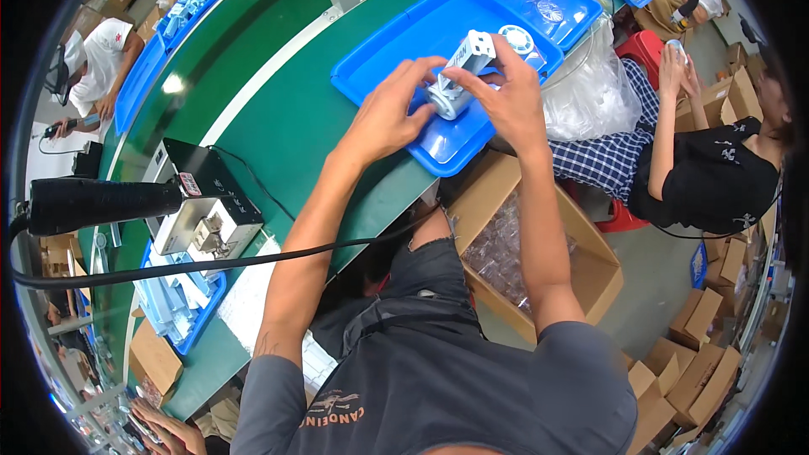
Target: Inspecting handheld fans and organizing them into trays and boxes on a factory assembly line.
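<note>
Over a blue tray [358, 76], both hands are closed around one small pale-blue and white assembly. My left hand [394, 109] curls its fingers about the lower round piece [447, 103], which looks like a mini fan head with blades. From the other side, my right hand [511, 93] pinches a narrow white box-like piece [474, 50] with print on its side, tilted up and to the right. The two pieces meet between my fingers; whether they are joined I cannot tell. Behind my right fingers a round white disc with holes [516, 39] lies in the tray.
Clear plastic shells fill another blue tray [581, 24] beyond. Below my right forearm stands a carton [602, 291] of transparent parts. On the green bench [295, 131] sits a boxy machine [206, 211]; a black cable [337, 244] crosses my left arm. A co-worker [708, 160] sits right.
</note>
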{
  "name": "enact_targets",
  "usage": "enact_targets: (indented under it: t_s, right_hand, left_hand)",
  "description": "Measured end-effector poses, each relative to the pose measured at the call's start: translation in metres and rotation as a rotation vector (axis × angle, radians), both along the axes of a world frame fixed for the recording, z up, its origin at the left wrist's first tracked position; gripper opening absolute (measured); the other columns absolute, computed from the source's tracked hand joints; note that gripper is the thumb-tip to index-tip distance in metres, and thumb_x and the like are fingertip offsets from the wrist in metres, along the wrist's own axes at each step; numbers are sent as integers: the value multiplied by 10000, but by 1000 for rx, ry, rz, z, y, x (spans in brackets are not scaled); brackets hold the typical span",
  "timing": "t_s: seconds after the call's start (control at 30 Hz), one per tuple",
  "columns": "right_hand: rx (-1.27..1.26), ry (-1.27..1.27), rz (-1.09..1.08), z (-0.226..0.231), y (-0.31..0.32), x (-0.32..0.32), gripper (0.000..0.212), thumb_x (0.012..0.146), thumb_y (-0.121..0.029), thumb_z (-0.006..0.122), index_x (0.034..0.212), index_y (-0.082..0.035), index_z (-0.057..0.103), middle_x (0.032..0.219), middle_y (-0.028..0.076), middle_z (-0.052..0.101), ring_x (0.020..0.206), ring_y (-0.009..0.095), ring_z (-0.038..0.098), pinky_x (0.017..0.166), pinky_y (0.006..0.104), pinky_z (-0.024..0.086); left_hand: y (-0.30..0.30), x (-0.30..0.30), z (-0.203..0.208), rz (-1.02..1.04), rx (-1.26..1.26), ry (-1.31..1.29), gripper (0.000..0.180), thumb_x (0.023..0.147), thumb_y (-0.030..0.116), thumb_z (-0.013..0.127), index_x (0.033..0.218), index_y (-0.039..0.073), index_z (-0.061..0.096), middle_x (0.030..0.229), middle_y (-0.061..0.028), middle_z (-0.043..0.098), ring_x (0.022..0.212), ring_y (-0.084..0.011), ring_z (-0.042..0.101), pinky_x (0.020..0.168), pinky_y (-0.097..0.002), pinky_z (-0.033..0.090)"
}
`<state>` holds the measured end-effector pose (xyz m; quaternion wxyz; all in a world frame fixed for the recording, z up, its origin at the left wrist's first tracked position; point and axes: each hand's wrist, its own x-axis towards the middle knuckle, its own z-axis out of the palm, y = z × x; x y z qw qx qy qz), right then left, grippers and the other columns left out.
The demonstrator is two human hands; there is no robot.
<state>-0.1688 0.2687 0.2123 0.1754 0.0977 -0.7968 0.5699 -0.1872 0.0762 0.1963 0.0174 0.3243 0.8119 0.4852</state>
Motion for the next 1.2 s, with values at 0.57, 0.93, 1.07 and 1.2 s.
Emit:
enact_targets:
  t_s: [0.57, 0.93, 1.07, 1.2]
  right_hand:
    - [257, 451, -226, -25, 0, 8, 444, 745, -273, 876, 1016, -22, 630, 829, 96, 699, 738, 219, 734, 590, 308, 564]
    - [213, 427, -153, -32, 9, 4, 446, 733, -277, 886, 1011, -24, 647, 820, 90, 706, 740, 191, 734, 596, 287, 565]
    - [217, 362, -107, -35, 11, 6, 478, 733, -120, 887, 1103, 5, 612, 948, 127, 741, 861, 182, 735, 726, 288, 595]
    - [121, 280, -48, -27, 9, 3, 451, 748, -164, 880, 1085, 0, 627, 897, 106, 727, 813, 171, 729, 695, 288, 586]
  left_hand:
    - [22, -10, -14, -24, 146, -49, 718, 670, 153, 877, 1317, 87, 573, 1293, -122, 545, 1190, -307, 568, 971, -385, 479]
    - [23, -12, -16, 29, 124, -51, 695, 637, 214, 903, 1272, 120, 634, 1197, -92, 566, 1086, -271, 586, 904, -366, 497]
    - [21, -14, -17, 36, 95, -39, 656, 618, 238, 913, 1214, 124, 664, 1063, -81, 607, 997, -257, 598, 819, -357, 490]
    - [22, -15, -18, 52, 120, -33, 575, 610, 270, 917, 1117, 107, 700, 954, -81, 625, 900, -254, 615, 768, -362, 484]
